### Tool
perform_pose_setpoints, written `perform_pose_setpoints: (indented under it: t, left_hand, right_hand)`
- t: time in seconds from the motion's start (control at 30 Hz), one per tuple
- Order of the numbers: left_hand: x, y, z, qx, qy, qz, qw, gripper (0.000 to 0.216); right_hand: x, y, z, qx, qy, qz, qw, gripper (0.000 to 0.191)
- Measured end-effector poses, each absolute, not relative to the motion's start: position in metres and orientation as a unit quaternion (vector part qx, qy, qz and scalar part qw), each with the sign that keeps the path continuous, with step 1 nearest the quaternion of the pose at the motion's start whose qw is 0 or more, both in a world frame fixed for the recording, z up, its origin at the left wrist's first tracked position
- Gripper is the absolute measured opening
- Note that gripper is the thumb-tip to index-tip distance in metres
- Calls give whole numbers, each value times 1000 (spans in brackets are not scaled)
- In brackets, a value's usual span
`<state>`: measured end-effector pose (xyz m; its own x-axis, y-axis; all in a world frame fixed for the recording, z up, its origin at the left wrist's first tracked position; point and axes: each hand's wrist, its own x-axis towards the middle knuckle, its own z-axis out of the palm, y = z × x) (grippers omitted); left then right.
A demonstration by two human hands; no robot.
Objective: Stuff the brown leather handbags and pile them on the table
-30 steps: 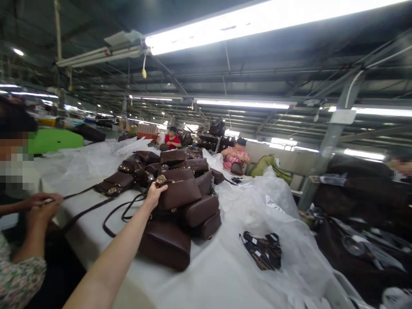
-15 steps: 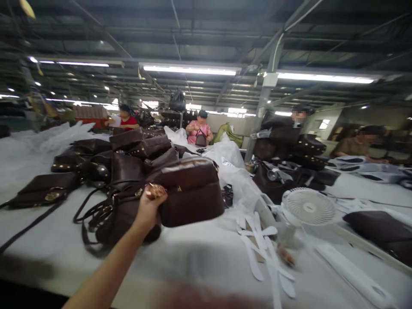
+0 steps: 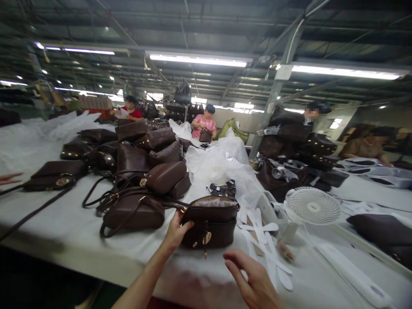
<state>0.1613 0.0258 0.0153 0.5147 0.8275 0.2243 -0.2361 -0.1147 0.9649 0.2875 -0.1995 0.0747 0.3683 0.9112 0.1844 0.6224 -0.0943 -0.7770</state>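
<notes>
My left hand [image 3: 176,229] grips the left end of a small dark brown handbag [image 3: 210,221] that rests on the white table [image 3: 64,231] in front of me. The bag has a zip top and a small gold tag hanging at its front. My right hand [image 3: 254,281] hovers just below and right of the bag, fingers apart, holding nothing. Behind the bag lies a pile of similar brown handbags [image 3: 141,171] with long straps trailing over the table.
A small white fan [image 3: 313,207] stands at the right, with white paper strips [image 3: 264,244] beside it and white plastic bags [image 3: 222,165] behind. More dark bags [image 3: 296,167] are heaped at the right. Several people sit at the far tables. Another person's fingers [image 3: 9,178] show at the left edge.
My left hand has brought the brown handbag off the pile, toward me, and set it down on the table. My right hand has come into view. The view swung right and down.
</notes>
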Motion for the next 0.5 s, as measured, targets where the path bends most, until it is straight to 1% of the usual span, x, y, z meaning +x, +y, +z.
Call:
perform_pose_setpoints:
  t: [0.1,0.13,0.2,0.27,0.3,0.33,0.37,0.5]
  left_hand:
    - [150,28,6,676,243,392,574,45]
    - [145,28,2,706,241,370,554,47]
    - [137,29,-7,749,255,318,522,54]
    - [132,30,-14,766,285,295,495,59]
    - [131,30,-18,771,293,288,487,62]
    - [130,30,-21,772,300,285,483,64]
    - [130,31,-24,772,302,282,482,66]
    - [132,37,-35,764,306,279,495,69]
  right_hand:
    - [286,-175,89,-699,-558,176,411,32]
    - [293,-169,91,-696,-542,185,433,33]
    - [321,-158,94,-695,-472,179,512,37]
    - [363,-142,97,-697,-390,133,587,42]
    - [385,-132,99,-703,-370,100,600,43]
    - [408,-118,101,-711,-377,73,589,42]
    - [428,-103,102,-726,-407,51,552,40]
    - [485,-24,90,-778,-535,12,330,32]
